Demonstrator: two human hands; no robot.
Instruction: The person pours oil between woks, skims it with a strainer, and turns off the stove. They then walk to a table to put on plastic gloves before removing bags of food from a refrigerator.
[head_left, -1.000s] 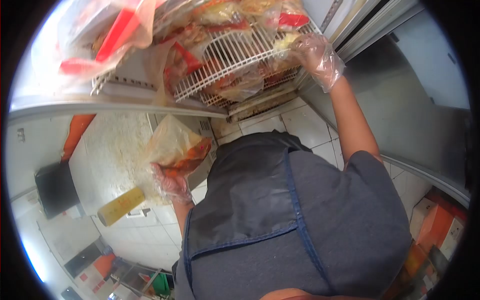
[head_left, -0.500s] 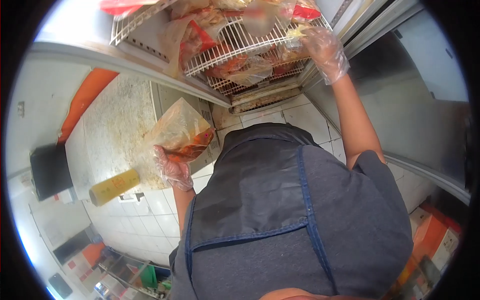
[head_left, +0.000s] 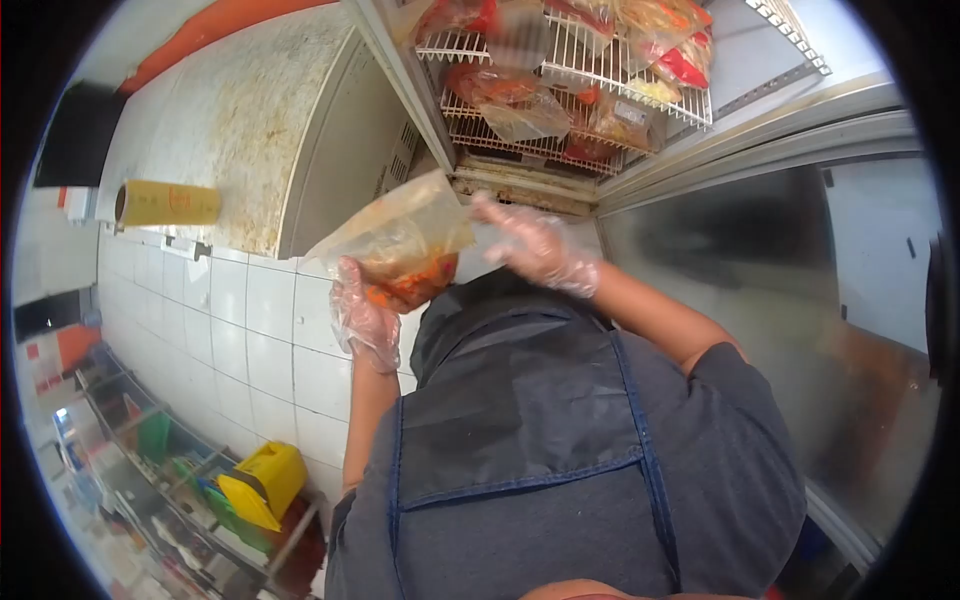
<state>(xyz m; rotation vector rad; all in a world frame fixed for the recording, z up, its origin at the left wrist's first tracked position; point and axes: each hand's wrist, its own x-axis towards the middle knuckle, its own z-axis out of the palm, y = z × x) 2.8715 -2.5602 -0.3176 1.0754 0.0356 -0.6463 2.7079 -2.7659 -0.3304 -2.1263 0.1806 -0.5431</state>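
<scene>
A clear plastic bag (head_left: 440,225) of orange-red food hangs tilted from my left hand (head_left: 365,315), whose gloved fingers are closed around its lower left side. My right hand (head_left: 540,245), also in a thin clear plastic glove, is slightly smeared by motion just right of the bag. Its fingers are apart and point toward the bag's upper edge, with nothing visible between them. Beyond both hands stand the white wire shelves (head_left: 590,70) of a fridge, loaded with bagged food (head_left: 510,105).
To the left, a yellow roll (head_left: 175,205) lies on a stained white worktop (head_left: 235,120). The open fridge door (head_left: 740,250) stands on my right. White floor tiles (head_left: 250,310) lie below, with a yellow container (head_left: 270,480) at lower left.
My right hand has come away from the fridge shelf and moved down and left beside the bag. The left hand still grips the bag, now nearer my body's midline. The view has turned.
</scene>
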